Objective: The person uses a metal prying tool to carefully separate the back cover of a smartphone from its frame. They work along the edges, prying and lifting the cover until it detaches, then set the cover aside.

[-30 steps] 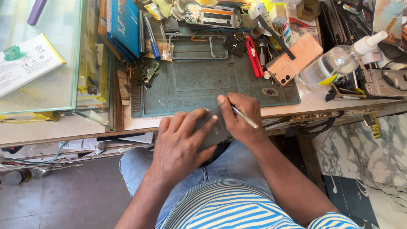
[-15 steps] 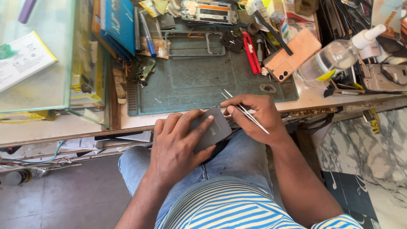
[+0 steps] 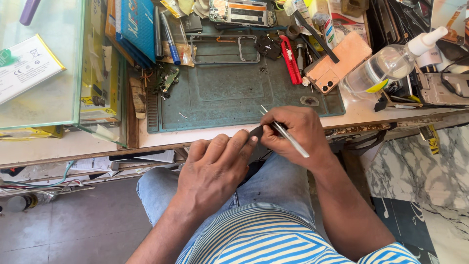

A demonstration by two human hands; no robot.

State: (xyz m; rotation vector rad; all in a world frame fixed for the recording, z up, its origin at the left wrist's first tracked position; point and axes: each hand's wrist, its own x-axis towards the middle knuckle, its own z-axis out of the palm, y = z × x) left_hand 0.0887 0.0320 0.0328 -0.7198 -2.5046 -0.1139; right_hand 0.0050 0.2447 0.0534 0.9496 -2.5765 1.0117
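My left hand lies over a dark phone held above my lap, fingers wrapped across it, so most of the phone is hidden. My right hand grips the phone's far end and also holds thin metal tweezers between its fingers, the tips sticking out toward the green work mat. Both hands sit just in front of the bench edge, over my jeans.
On the mat lie a phone frame, a red cutter and small parts. An orange phone back and a clear spray bottle stand to the right. A glass case and blue boxes are on the left.
The phone has turned edge-on and is now mostly covered by my left hand. My right hand has shifted right along it, tweezers still held.
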